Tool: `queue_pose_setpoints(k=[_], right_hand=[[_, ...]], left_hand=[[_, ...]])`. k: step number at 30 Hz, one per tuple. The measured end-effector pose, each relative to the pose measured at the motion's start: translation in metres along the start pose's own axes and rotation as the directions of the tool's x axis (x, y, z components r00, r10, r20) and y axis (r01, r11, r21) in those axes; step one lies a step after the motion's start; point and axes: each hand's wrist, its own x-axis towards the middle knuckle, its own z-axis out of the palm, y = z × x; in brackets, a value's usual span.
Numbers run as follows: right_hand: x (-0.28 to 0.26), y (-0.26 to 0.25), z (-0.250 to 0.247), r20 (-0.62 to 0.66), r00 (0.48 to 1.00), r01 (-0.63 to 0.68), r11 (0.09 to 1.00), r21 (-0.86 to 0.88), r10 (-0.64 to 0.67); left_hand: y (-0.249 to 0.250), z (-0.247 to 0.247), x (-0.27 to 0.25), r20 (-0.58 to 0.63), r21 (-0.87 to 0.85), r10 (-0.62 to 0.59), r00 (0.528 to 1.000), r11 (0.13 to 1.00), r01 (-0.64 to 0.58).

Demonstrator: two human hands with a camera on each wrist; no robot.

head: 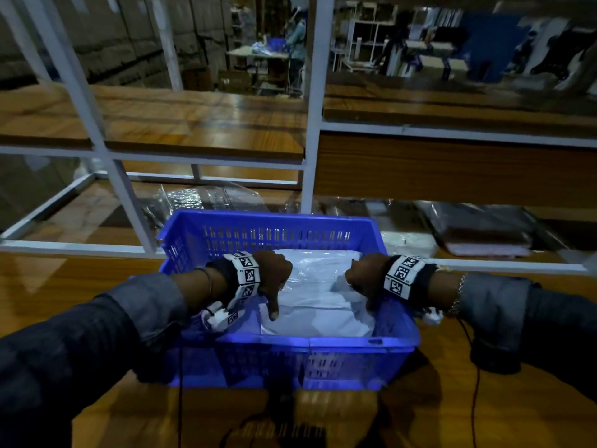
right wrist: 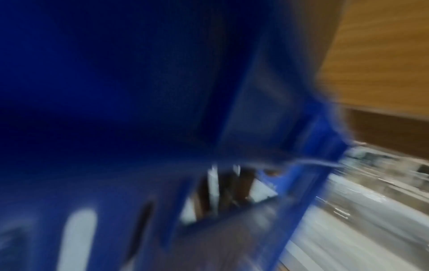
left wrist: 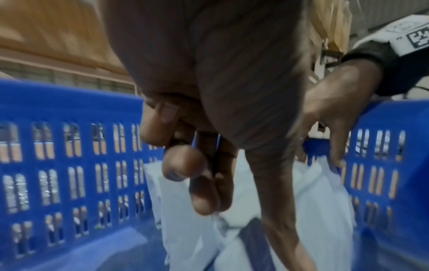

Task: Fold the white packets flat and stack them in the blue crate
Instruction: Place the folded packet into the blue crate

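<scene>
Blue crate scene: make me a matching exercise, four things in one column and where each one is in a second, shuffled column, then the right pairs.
Things:
1. white packets
2. blue crate
3. left hand
4. clear plastic bags

Places:
A. on the wooden table
B. on the lower shelf behind the crate
C. inside the crate
D. reaching down over the packets, opposite the right hand

Pairs: 1-C, 2-A, 3-D, 4-B
</scene>
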Motion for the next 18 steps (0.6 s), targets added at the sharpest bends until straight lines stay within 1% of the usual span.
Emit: queue_pose_setpoints(k=[3,5,7,10,12,14,16,18], right_hand=[[-0.008,0.009,-0.005,-0.014,1.0,0.015,0.988,0.153,-0.013],[-0.017,0.015,-0.007,-0.03,0.999,0.024,0.962,0.272,-0.016],[-0.026,0.022,-0.008,-0.092,0.996,0.044,0.923,0.381,-0.01],[-0.043,0.032,-0.007,-0.21,0.978,0.097,0.871,0.481,0.007],[-0.053,0.039,-0.003,-0.288,0.958,0.147,0.835,0.53,0.014],[-0.068,0.045,-0.001,-0.37,0.928,0.205,0.778,0.594,0.038],[-0.089,0.05,0.001,-0.451,0.89,0.285,0.7,0.655,0.059],[-0.116,0.05,0.007,-0.524,0.848,0.369,0.619,0.693,0.082]], left_hand=[[-0.003,-0.006,-0.006,-0.001,-0.081,-0.002,1.0,0.997,0.002],[-0.005,-0.01,-0.008,-0.033,-0.132,-0.001,0.999,0.991,-0.003],[-0.007,-0.014,-0.01,-0.098,-0.21,-0.017,0.995,0.978,-0.004],[-0.007,-0.027,-0.016,-0.182,-0.345,-0.024,0.983,0.938,-0.041],[-0.008,-0.036,-0.023,-0.238,-0.459,-0.016,0.971,0.883,-0.097],[-0.006,-0.045,-0.035,-0.328,-0.576,-0.007,0.945,0.794,-0.194],[0.001,-0.057,-0.052,-0.431,-0.65,-0.055,0.901,0.712,-0.267],[0.014,-0.071,-0.069,-0.496,-0.698,-0.12,0.86,0.645,-0.313]])
